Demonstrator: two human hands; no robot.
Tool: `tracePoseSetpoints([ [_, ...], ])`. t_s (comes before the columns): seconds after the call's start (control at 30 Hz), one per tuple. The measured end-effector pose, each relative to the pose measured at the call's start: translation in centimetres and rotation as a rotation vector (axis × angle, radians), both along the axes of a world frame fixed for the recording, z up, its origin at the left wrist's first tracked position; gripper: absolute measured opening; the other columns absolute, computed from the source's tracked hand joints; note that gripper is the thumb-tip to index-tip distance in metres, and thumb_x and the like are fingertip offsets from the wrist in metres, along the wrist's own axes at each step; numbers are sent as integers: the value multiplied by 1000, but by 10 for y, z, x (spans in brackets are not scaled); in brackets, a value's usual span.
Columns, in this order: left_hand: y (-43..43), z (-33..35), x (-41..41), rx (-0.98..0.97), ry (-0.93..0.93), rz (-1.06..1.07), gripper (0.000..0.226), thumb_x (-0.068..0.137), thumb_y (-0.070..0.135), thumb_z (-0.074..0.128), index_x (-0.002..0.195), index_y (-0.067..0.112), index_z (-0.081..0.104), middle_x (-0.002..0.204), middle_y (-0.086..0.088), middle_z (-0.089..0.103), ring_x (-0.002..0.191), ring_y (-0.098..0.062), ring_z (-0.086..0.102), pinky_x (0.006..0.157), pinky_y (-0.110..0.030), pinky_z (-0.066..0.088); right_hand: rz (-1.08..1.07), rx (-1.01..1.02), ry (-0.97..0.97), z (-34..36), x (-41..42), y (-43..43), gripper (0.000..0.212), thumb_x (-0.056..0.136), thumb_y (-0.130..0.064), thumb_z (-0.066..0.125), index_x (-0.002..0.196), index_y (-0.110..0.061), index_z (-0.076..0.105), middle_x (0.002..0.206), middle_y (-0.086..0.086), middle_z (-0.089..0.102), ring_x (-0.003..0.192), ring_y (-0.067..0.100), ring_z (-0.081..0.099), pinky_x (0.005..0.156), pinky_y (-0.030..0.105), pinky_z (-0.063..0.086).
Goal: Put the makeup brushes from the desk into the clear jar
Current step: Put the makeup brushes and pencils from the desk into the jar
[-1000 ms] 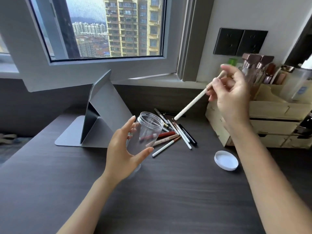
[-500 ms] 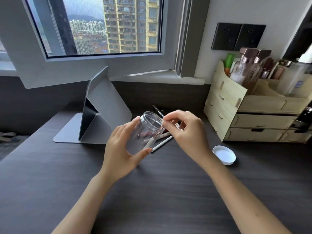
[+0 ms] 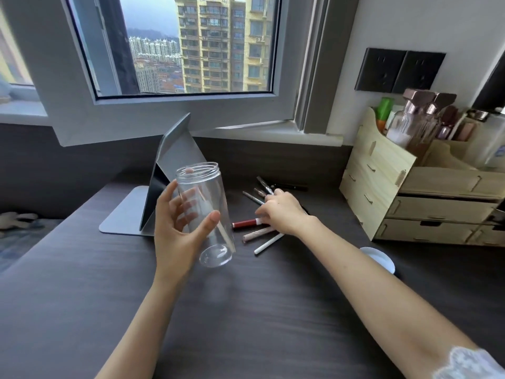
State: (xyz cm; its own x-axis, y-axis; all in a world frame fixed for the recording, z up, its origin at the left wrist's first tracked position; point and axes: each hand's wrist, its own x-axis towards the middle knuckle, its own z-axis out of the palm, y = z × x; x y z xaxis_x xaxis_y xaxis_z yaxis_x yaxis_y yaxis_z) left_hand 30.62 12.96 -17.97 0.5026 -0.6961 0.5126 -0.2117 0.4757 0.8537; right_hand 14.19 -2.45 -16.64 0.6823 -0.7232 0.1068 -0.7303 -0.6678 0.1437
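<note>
Clear jar [image 3: 203, 212]: gripped in our left hand [image 3: 177, 231], one brush [image 3: 216, 220] inside. Our right hand [image 3: 284, 212] curls onto the brushes [image 3: 262, 236] lying beside the jar; most remain.

A home dressing desk: wooden organizer [image 3: 410, 192] of cosmetic bottles at right, window [image 3: 191, 45] above showing apartment towers.

A grey stand [image 3: 175, 170] leans at eleven o'clock on the dark desk [image 3: 246, 310]. At three o'clock sits a wooden organiser [image 3: 404, 192] with drawers — bottles [image 3: 410, 124] stand in its top. A white lid [image 3: 379, 259] lies near it, at four o'clock. Two black sockets [image 3: 400, 71] are on the wall at one o'clock. The window [image 3: 196, 45] at twelve o'clock shows tall buildings.
</note>
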Motion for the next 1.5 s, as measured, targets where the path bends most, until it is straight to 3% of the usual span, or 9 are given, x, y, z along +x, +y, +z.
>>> tracePoseSetpoints([
  [0.23, -1, -2, 1, 26, 8, 23, 85, 57, 42, 82, 132, 32, 43, 123, 4, 60, 109, -11, 60, 95, -35, 51, 18, 1, -39, 0, 15, -9, 27, 92, -25, 48, 107, -15, 68, 111, 7, 67, 110, 27, 51, 86, 35, 41],
  [0.37, 2, 0, -3, 21, -35, 11, 81, 59, 34, 83, 131, 31, 45, 116, 9, 60, 103, -13, 62, 94, -38, 51, -50, 113, -820, 28, 1, 9, 18, 92, -21, 54, 104, -12, 62, 98, 7, 68, 96, 26, 63, 81, 37, 51],
  [0.47, 4, 2, -10, 16, -126, 0, 81, 57, 36, 84, 129, 34, 44, 115, 8, 60, 102, -15, 61, 95, -37, 51, 112, 252, -1541, 68, -16, 45, 7, 89, -20, 60, 95, -24, 58, 88, -6, 70, 90, 18, 70, 70, 31, 60],
  [0.53, 6, 2, -17, 0, -241, 11, 82, 59, 34, 83, 131, 29, 44, 118, 6, 60, 106, -13, 60, 95, -35, 50, 263, 318, -1767, 88, -25, 70, 11, 87, -20, 61, 92, -29, 57, 87, -8, 74, 91, 14, 71, 68, 25, 59],
  [0.9, 5, -5, -26, -137, -711, 170, 73, 68, 39, 77, 130, 15, 47, 123, 7, 54, 110, -6, 51, 96, -13, 39, 78, 188, -1200, 46, -20, 127, 11, 80, -28, 62, 88, -21, 57, 76, -5, 69, 80, 12, 64, 77, 39, 53],
  [1.1, 2, -10, -27, -141, -790, 182, 69, 68, 38, 73, 128, 12, 49, 123, 8, 53, 111, -15, 53, 99, -13, 35, 121, 66, -1058, 28, -24, 133, 21, 86, -27, 56, 85, -13, 72, 88, -10, 69, 96, 6, 56, 86, 20, 43],
  [1.23, 2, -12, -26, -110, -781, 159, 73, 67, 39, 75, 130, 15, 47, 123, 8, 53, 110, -15, 54, 96, -14, 37, 189, 542, -1393, 38, -41, 121, 18, 86, -25, 56, 96, -22, 71, 90, -6, 74, 86, 8, 64, 76, 17, 50],
  [1.33, 2, -11, -25, -100, -725, 157, 74, 68, 46, 72, 130, 15, 47, 122, 7, 53, 107, -13, 54, 92, -18, 41, -76, 388, -1556, 30, -57, 89, 16, 87, -21, 57, 80, -25, 72, 74, -7, 74, 77, 6, 67, 68, 21, 52],
  [1.5, 4, -9, -26, -56, -608, 162, 79, 63, 40, 79, 130, 11, 47, 117, 3, 57, 100, -19, 58, 85, -37, 52, -606, 92, -706, -12, -80, 16, 24, 88, -21, 56, 106, -10, 67, 111, 9, 71, 108, 29, 61, 86, 32, 46],
])
